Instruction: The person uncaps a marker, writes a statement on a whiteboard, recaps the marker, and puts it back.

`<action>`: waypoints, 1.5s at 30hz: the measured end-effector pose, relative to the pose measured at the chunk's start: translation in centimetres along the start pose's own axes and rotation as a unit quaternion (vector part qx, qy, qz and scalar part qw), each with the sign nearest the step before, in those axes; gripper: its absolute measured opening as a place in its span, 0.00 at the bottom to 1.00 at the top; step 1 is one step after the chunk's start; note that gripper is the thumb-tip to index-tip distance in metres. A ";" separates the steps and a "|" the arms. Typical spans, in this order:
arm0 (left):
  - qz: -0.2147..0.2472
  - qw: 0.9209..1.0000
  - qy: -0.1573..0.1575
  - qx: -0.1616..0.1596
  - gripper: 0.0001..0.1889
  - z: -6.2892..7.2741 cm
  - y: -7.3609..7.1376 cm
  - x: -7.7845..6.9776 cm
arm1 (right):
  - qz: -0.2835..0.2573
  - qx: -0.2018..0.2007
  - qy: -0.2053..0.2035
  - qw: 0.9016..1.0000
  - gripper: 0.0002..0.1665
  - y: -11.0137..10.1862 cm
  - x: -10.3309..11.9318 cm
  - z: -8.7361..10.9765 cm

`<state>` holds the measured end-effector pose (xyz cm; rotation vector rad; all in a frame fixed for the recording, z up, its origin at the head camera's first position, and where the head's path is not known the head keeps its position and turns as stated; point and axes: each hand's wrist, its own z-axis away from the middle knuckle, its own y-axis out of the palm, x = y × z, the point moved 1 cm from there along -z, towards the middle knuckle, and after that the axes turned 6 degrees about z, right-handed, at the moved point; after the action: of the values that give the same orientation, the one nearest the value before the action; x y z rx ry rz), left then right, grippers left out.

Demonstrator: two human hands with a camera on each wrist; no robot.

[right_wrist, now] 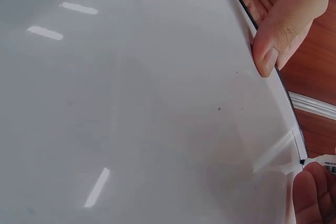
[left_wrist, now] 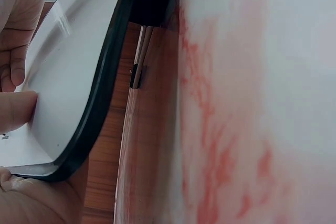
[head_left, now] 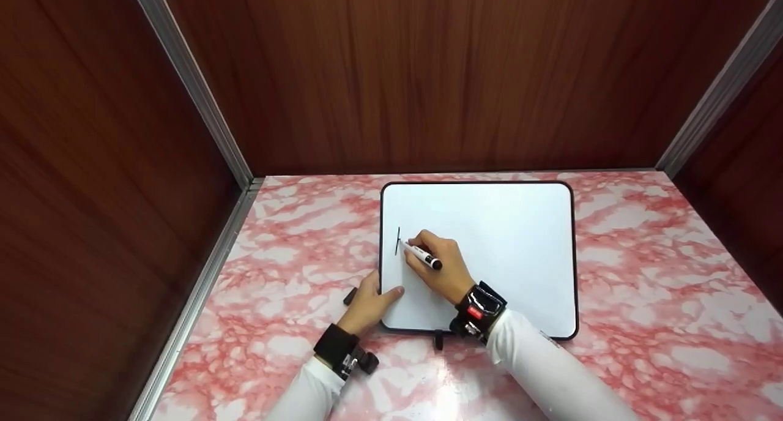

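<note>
A whiteboard [head_left: 514, 243] with a thin black frame rests on the table. My right hand [head_left: 443, 265] pinches a white marker [head_left: 422, 254] with a black end, its fingers curled round the barrel. The marker's tip meets a thin, near-vertical black line [head_left: 398, 230] close to the board's left side. My left hand [head_left: 367, 301] grips the board's left edge near the lower corner. In the right wrist view, the left thumb [right_wrist: 270, 51] lies on the white face while the other fingers go behind the frame. Fingertips of the right hand [right_wrist: 312, 192] show beside the marker tip.
The table [head_left: 275, 298] has a red-and-white marbled top. Dark wood panels [head_left: 379, 78] rise behind it and at both sides. A small black piece [head_left: 350, 296] shows beside the left hand, and another black piece [head_left: 438, 340] juts below the board's lower edge.
</note>
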<state>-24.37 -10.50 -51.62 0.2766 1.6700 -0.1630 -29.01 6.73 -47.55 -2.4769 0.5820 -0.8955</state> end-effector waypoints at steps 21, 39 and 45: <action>-0.008 1.000 -0.010 -0.012 0.21 0.2 0.1 -0.2 | 0.011 -0.009 0.007 1.000 0.04 -1.1 -0.5 0.4; -0.020 1.000 0.009 0.000 0.20 0.2 0.1 -0.4 | 0.006 -0.039 -0.007 0.999 0.05 -1.6 -1.0 -0.8; -0.022 1.000 -0.003 -0.005 0.21 0.2 0.0 -0.4 | 0.009 -0.029 0.001 1.000 0.05 -1.7 -1.0 -0.9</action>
<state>-24.14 -10.58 -51.25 0.2314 1.6717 -0.1875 -29.97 8.41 -46.50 -2.5181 0.6390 -0.8854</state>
